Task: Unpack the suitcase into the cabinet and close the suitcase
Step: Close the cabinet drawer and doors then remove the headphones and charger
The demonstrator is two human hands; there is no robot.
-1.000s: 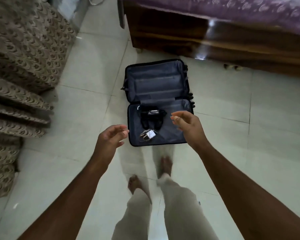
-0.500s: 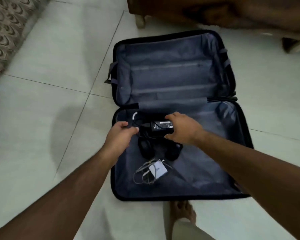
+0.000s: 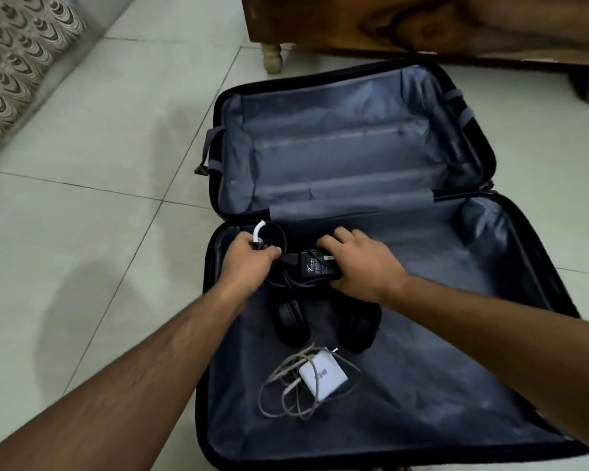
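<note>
A black suitcase (image 3: pixel 463 385) lies open flat on the tiled floor, its grey lining bare in the far half. In the near half, my right hand (image 3: pixel 361 266) is closed around a black power adapter (image 3: pixel 315 268). My left hand (image 3: pixel 249 261) grips the adapter's coiled black cable (image 3: pixel 272 232), which carries a white tie. Below the hands lie black headphones (image 3: pixel 291 322), partly hidden under my right wrist. A white charger (image 3: pixel 323 373) with a tangled grey cable (image 3: pixel 283 389) sits nearer to me.
A dark wooden piece of furniture (image 3: pixel 422 25) on turned legs stands just beyond the suitcase. A patterned fabric surface (image 3: pixel 17 56) fills the upper left corner. Pale floor tiles (image 3: pixel 82 232) stretch to the left of the suitcase.
I have bent down close over the suitcase. Both hands went from hovering open above it to closing on the black adapter and its cable.
</note>
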